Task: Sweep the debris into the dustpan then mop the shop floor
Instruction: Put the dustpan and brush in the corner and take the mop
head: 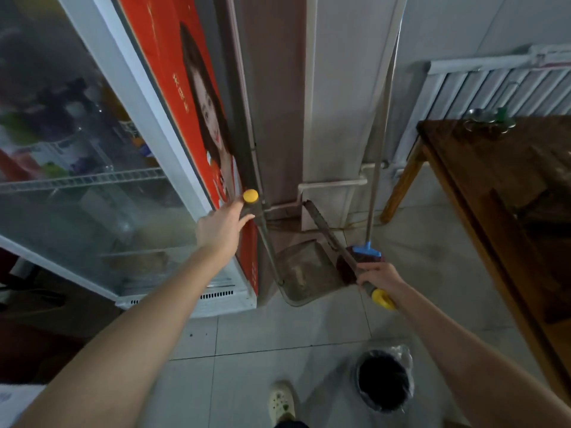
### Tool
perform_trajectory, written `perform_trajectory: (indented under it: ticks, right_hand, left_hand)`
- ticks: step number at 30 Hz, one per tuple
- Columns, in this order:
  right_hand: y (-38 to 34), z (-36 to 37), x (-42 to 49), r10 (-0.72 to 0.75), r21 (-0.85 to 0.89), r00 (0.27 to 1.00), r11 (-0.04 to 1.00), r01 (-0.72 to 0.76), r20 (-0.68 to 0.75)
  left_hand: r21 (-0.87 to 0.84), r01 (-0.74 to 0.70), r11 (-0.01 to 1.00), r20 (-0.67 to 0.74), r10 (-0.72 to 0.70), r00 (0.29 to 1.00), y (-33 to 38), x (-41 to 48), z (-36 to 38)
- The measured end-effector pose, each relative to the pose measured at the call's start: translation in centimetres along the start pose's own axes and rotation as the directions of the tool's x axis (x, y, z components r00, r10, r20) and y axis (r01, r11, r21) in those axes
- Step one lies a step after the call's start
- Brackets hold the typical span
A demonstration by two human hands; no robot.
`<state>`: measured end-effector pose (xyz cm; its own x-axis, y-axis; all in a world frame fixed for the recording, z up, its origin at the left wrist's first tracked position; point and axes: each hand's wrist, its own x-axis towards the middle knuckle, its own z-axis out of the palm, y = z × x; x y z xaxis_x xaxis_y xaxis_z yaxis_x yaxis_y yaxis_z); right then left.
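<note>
**Dustpan tucked in a tight corner**

A glass-door fridge point(92, 186) walls off the left. A wooden table point(494, 186) crowds the right, with a radiator point(494, 84) behind it. A lined bin point(384, 381) stands on the tiles beside a shoe point(281, 403). A mop point(367, 250), blue head over dark red strands, leans on the wall.

The dustpan point(306, 273) is grey and dusty. It sits on the floor point(262, 329) at the fridge corner, its long handle topped by a yellow cap. The left hand point(224, 225) is at that handle, fingers fairly straight; whether they close round it cannot be told. The right hand point(378, 278) wraps the broom point(332, 240) near its yellow loop, the shaft slanting over the pan.

Open tile lies between fridge and table.
</note>
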<state>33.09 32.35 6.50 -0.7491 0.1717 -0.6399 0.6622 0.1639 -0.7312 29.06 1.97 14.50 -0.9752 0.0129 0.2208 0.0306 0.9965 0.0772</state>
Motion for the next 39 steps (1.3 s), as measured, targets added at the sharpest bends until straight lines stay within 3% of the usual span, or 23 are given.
perform_trajectory:
  ticks: [12,27,39]
  right_hand:
    - [-4.6,3.2,8.5,0.143,0.026,0.988,0.99,-0.142,-0.056]
    - [-10.5,3.6,21.0,0.28,0.042,0.959,0.959,-0.282,0.051]
    - [-12.9,4.1,28.3,0.361,-0.108,0.929,0.93,-0.351,0.08]
  left_hand:
    - [-0.056,-0.043,0.998,0.088,0.048,0.995,-2.7,11.5,6.2]
    - [-0.059,-0.089,0.994,0.166,0.097,0.981,-2.0,24.5,14.7]
    - [-0.114,-0.114,0.987,0.257,0.14,0.956,-1.9,29.3,19.2]
